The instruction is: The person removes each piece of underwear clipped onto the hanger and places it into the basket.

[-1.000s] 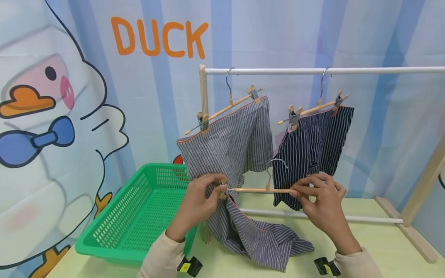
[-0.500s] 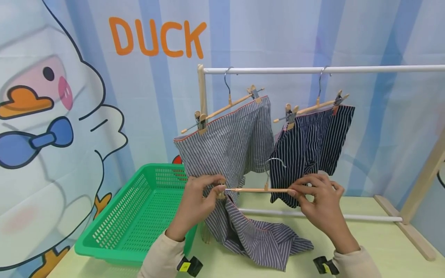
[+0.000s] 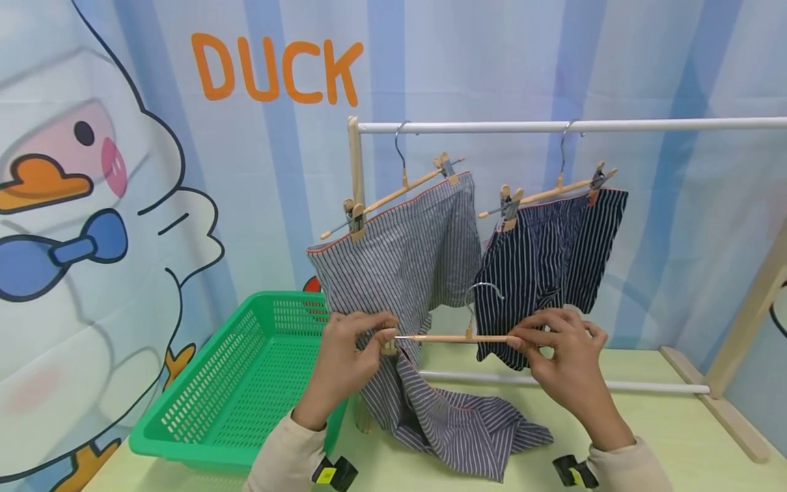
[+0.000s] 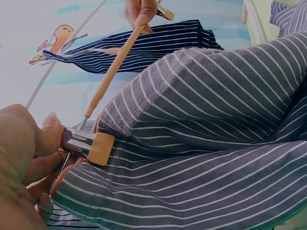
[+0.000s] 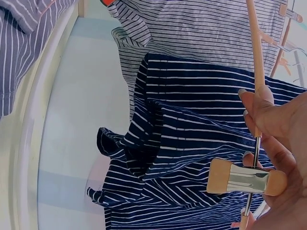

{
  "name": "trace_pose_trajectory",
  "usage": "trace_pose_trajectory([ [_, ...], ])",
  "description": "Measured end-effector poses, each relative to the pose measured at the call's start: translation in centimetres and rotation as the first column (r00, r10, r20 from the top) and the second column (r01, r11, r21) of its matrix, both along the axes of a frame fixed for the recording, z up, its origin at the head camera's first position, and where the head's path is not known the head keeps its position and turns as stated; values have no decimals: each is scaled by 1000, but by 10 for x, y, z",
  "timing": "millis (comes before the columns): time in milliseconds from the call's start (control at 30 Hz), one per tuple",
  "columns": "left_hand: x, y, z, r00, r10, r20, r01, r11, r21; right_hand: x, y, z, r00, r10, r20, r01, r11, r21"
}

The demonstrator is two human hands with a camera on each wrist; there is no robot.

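Held low before the rack is a wooden clip hanger (image 3: 443, 338) with a metal hook. My left hand (image 3: 347, 362) pinches the metal-and-wood clip (image 4: 96, 146) at its left end; the clip bites the orange-edged waistband of grey-purple striped shorts (image 3: 467, 437). The rest of that garment droops onto the table. My right hand (image 3: 565, 362) pinches the hanger's wooden bar near its right end. In the right wrist view, a second clip (image 5: 244, 179) sits on the metal rod beneath that palm, with no cloth in it.
Behind my hands, pale striped shorts (image 3: 393, 260) and navy striped shorts (image 3: 553, 253) hang on clip hangers from the white rail (image 3: 492, 127). A green basket (image 3: 178, 447) stands at left. The rack's wooden foot (image 3: 716, 403) lies at right, and a lower white bar (image 3: 645, 387) crosses the table.
Both hands keep their grips and barely move. The navy shorts' hanger swings slightly, its near end drifting left. The head view shifts a little.
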State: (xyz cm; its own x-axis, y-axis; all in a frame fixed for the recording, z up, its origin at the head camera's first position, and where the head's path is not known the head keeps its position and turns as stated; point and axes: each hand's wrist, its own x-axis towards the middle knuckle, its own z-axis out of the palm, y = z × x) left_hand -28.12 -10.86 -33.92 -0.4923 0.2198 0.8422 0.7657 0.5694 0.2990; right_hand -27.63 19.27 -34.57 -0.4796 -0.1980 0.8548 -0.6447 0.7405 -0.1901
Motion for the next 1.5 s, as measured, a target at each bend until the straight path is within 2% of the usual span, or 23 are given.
trace_pose_trajectory([
  [200,0,0,-1,1000,18,-2,-18,1000,13,-1,-1,0,1000,1,-15,-1,1000,1],
  [600,2,1,0,1000,7,13,-8,1000,30,-1,1,-1,1000,-3,-21,3,1000,7],
  [1100,2,1,0,1000,17,-6,-16,999,52,0,0,2,999,-1,-48,2,1000,9],
  [1200,2,0,0,1000,9,-1,-9,999,42,0,0,2,998,6,-57,-5,1000,6],
  [1400,4,1,0,998,22,64,-21,1000,-19,1,3,1,999,-3,-43,3,1000,-4],
  [1500,4,2,0,997,6,72,-3,999,-36,1,4,1,999,-9,-32,9,1000,-14],
])
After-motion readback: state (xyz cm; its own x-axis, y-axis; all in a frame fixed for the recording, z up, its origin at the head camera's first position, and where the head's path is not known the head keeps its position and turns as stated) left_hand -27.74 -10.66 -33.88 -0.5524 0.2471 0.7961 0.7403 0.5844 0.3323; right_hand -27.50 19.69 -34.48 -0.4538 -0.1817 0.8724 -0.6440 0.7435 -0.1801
